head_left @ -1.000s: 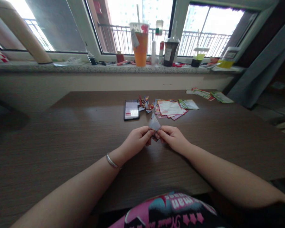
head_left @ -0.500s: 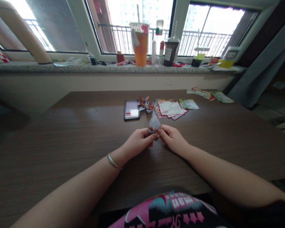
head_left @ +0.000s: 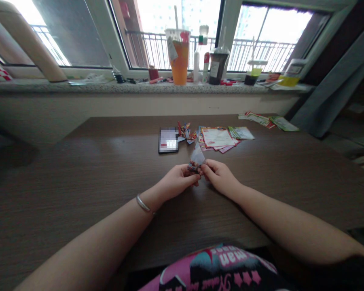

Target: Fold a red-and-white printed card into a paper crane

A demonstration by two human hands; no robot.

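Observation:
A piece of folded printed paper, pale with a pointed top and coloured print lower down, is held between my hands above the brown table. My left hand grips its lower left part, with the thumb across the front. At the lower right edge, my right hand pinches the paper between thumb and fingers. Part of the paper is hidden by my fingers. Just beyond lie several folded colourful paper pieces, with a stack of printed sheets to their right.
A dark-edged device with a blurred screen lies left of the folded pieces. More printed papers rest at the table's far right. Along the granite sill stand a tall orange drink cup, a dark cup and bottles.
My left thumb and fingers have shifted slightly on the paper's lower edge. My right hand keeps its pinch, nearly in the same place.

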